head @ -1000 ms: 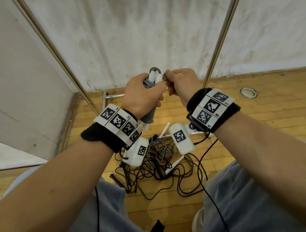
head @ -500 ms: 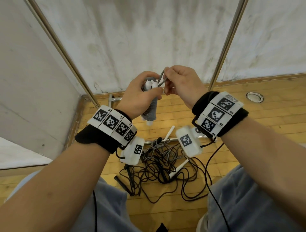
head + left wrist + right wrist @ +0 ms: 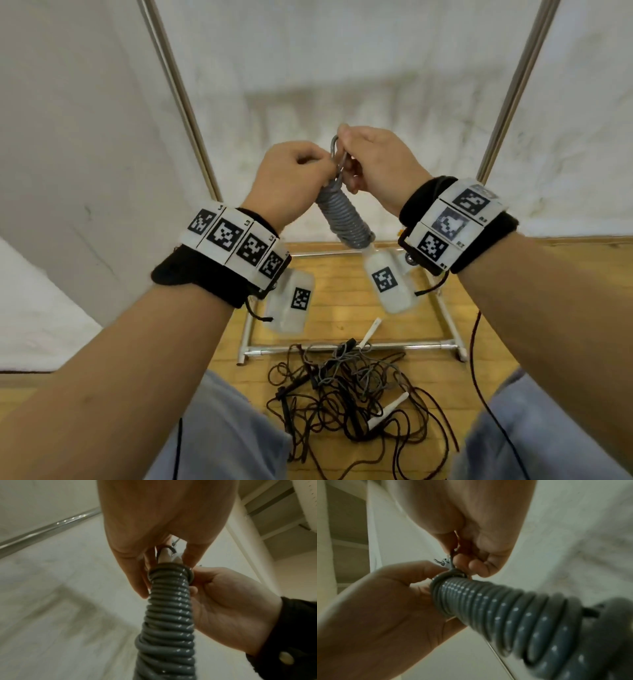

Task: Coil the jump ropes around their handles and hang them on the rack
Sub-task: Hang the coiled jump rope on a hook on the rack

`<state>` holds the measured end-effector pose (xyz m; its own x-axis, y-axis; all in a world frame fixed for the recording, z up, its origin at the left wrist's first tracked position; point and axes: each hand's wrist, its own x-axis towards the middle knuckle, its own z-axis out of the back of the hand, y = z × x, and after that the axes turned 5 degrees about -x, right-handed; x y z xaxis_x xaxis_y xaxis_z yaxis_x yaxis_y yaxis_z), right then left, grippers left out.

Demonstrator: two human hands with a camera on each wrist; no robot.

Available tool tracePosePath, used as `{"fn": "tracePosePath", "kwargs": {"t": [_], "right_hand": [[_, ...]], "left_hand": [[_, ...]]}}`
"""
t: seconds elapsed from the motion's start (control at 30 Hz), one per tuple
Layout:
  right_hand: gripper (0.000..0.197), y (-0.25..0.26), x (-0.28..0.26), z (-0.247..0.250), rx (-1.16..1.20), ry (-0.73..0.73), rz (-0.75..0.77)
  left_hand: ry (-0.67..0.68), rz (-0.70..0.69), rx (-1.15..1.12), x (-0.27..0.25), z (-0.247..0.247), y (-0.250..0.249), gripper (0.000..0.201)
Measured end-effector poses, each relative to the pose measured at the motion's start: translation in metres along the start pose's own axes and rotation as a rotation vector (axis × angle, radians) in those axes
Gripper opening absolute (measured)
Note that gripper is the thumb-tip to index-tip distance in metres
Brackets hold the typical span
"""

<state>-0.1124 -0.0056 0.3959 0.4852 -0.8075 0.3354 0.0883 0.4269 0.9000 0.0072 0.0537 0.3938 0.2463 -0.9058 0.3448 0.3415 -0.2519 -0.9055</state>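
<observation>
A grey jump rope (image 3: 344, 219) is wound tightly round its white handles and hangs at a slant at chest height, between the rack's uprights. My left hand (image 3: 320, 169) grips the bundle's top end, where the white handle tips (image 3: 165, 557) show between the fingers. My right hand (image 3: 346, 156) pinches the short grey loop (image 3: 334, 145) that stands up above the bundle. In the right wrist view the coil (image 3: 513, 615) runs down to the right, below the pinching right fingers (image 3: 462, 561). The rack's top bar is out of view.
The rack's metal uprights (image 3: 178, 96) (image 3: 513, 92) rise against a white wall, and its base bar (image 3: 342, 347) lies on the wooden floor. A tangle of black and grey ropes (image 3: 342, 394) with white handles lies in front of the base, between my knees.
Both hands have risen with the bundle. The left hand has slid up from the bundle's middle to its top. The right hand has drawn the loop upward.
</observation>
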Motion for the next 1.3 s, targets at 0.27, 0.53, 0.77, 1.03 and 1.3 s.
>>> {"fn": "tracePosePath", "kwargs": {"t": [0.27,0.53,0.77,1.03,1.3], "right_hand": [[0.023,0.095,0.033,-0.016,0.125,0.058,0.096],[0.003,0.158,0.081,-0.029,0.102,-0.175,0.210],[0.009,0.191,0.142,-0.033,-0.003,-0.292,0.272],[0.030,0.221,0.211,-0.044,-0.073,-0.315,0.312],[0.029,0.223,0.253,-0.049,-0.099,-0.363,0.210]], "left_hand": [[-0.248,-0.180,0.033,0.029,0.060,-0.072,0.014],[-0.349,-0.311,0.050,0.071,0.104,-0.118,0.016],[-0.508,-0.383,0.049,0.125,0.124,-0.137,0.014],[-0.620,-0.432,-0.032,0.179,0.153,-0.153,0.011],[-0.653,-0.382,-0.070,0.217,0.161,-0.152,0.012]]}}
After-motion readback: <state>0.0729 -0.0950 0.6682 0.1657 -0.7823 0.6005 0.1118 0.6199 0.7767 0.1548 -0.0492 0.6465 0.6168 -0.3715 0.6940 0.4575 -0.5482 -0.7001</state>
